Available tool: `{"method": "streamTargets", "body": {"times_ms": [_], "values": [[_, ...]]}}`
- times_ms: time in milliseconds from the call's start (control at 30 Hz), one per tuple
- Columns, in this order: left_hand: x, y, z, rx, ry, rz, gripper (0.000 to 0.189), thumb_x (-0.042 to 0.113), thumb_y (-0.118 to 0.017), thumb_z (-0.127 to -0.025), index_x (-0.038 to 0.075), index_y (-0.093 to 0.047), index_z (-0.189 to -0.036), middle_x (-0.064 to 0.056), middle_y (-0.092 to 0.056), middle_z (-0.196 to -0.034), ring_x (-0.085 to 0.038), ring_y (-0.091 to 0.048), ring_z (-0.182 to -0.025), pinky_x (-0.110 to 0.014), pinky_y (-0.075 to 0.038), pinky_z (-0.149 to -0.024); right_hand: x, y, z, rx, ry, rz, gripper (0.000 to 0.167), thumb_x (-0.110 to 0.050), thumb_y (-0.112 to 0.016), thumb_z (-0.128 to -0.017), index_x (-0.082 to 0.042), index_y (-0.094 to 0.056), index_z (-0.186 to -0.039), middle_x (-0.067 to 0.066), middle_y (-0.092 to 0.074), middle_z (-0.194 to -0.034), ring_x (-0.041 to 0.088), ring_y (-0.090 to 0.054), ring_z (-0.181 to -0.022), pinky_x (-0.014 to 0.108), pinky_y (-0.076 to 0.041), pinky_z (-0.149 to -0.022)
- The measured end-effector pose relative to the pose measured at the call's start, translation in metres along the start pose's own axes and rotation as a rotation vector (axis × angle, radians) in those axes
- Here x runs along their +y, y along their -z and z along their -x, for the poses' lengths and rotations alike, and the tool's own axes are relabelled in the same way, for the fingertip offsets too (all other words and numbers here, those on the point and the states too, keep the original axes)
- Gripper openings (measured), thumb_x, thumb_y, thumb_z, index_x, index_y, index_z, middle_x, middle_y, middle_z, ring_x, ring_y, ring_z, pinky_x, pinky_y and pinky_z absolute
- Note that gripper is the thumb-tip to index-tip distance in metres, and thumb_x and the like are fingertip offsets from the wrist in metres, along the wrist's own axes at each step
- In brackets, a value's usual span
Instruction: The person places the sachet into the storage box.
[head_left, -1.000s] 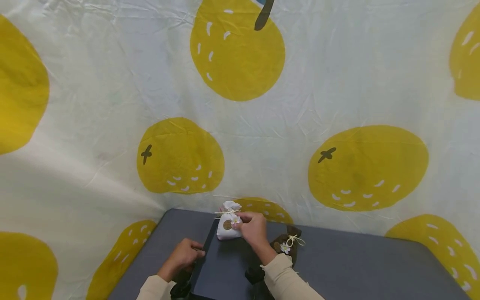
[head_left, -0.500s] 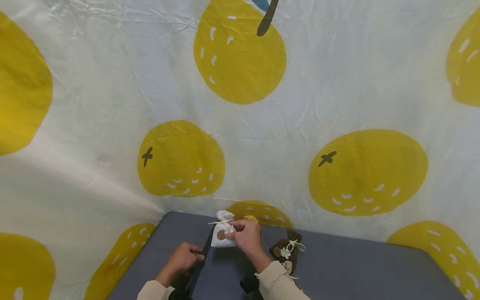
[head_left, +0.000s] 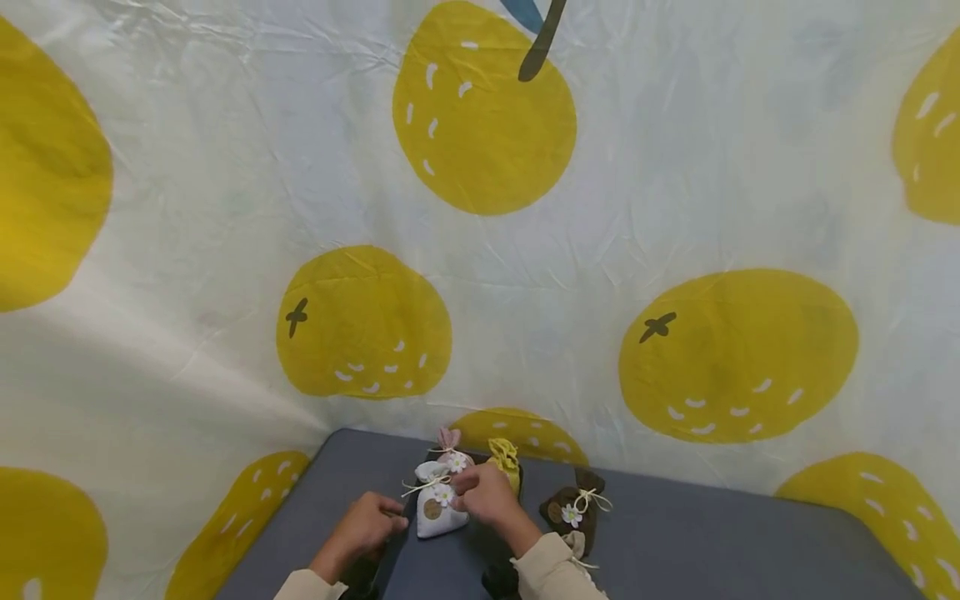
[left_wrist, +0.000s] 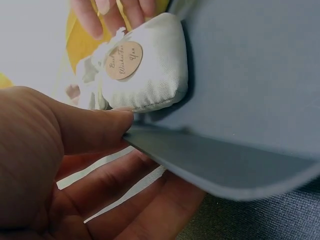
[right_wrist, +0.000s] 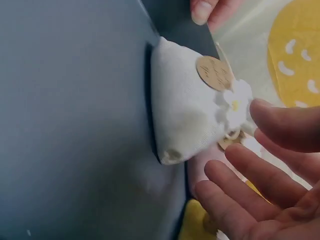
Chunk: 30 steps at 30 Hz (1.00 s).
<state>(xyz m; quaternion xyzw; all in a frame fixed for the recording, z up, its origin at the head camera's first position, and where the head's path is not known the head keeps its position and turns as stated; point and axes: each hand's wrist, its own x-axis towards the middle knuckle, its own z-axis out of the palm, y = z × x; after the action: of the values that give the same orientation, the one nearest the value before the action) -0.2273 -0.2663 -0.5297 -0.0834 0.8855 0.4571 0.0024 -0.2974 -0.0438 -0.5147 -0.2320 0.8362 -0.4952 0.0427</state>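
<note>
A white fabric sachet (head_left: 431, 525) with a round tag and white flower lies in the dark grey tray (left_wrist: 270, 90), near its left wall. Beside it is my right hand (head_left: 487, 493); in the right wrist view its fingers (right_wrist: 265, 170) are spread, the thumb close to the flower, not wrapped round the sachet. My left hand (head_left: 363, 529) pinches the tray's left wall, thumb (left_wrist: 97, 125) inside and fingers outside. Behind the white sachet sit a pink sachet (head_left: 447, 442) and a yellow sachet (head_left: 507, 457), both partly hidden.
To the right of the tray, a brown sachet (head_left: 567, 504) with a tied cord lies on the grey table (head_left: 697, 533). A beige pouch (head_left: 575, 543) shows partly beside the right sleeve. A fruit-printed curtain (head_left: 525, 333) hangs behind the table.
My right hand has brought the white sachet down and nearer, and its fingers have loosened from it. The pink and yellow sachets have come into sight. The left hand stays on the tray's wall.
</note>
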Motion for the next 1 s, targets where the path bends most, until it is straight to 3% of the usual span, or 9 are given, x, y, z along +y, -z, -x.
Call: {"method": "streamTargets", "body": {"times_ms": [333, 600, 767, 1000], "values": [[-0.001, 0.001, 0.002, -0.011, 0.008, -0.038, 0.028, 0.006, -0.077, -0.087, -0.006, -0.076, -0.113, -0.025, -0.075, -0.103, -0.026, -0.074, -0.081, -0.043, -0.062, -0.054, -0.008, 0.036, 0.013, -0.015, -0.009, -0.086, 0.029, 0.001, -0.074, -0.083, 0.005, -0.078, -0.112, 0.023, -0.078, -0.107, 0.028, -0.074, -0.097, 0.04, -0.062, -0.077], [-0.001, 0.0, -0.001, -0.006, -0.003, -0.022, 0.029, 0.005, -0.078, -0.086, -0.006, -0.076, -0.113, -0.025, -0.076, -0.104, -0.028, -0.074, -0.084, -0.043, -0.062, -0.055, -0.004, 0.081, 0.034, 0.055, -0.077, -0.082, 0.03, -0.004, -0.077, -0.087, 0.008, -0.075, -0.115, 0.023, -0.077, -0.11, 0.03, -0.074, -0.1, 0.044, -0.061, -0.083], [0.0, -0.001, -0.002, -0.011, 0.032, -0.021, 0.029, 0.003, -0.077, -0.087, -0.007, -0.075, -0.114, -0.024, -0.075, -0.104, -0.028, -0.074, -0.085, -0.042, -0.062, -0.055, 0.011, 0.107, 0.052, 0.085, -0.112, -0.083, 0.03, -0.006, -0.077, -0.089, 0.007, -0.074, -0.117, 0.025, -0.076, -0.114, 0.029, -0.074, -0.099, 0.044, -0.061, -0.082], [0.002, -0.003, 0.004, 0.025, -0.007, -0.053, 0.027, 0.004, -0.077, -0.087, -0.007, -0.076, -0.112, -0.025, -0.075, -0.103, -0.027, -0.073, -0.086, -0.043, -0.063, -0.059, 0.045, 0.127, 0.077, 0.214, -0.211, -0.045, 0.026, -0.004, -0.078, -0.086, 0.006, -0.076, -0.11, 0.015, -0.079, -0.099, 0.016, -0.072, -0.083, 0.034, -0.058, -0.073]]}}
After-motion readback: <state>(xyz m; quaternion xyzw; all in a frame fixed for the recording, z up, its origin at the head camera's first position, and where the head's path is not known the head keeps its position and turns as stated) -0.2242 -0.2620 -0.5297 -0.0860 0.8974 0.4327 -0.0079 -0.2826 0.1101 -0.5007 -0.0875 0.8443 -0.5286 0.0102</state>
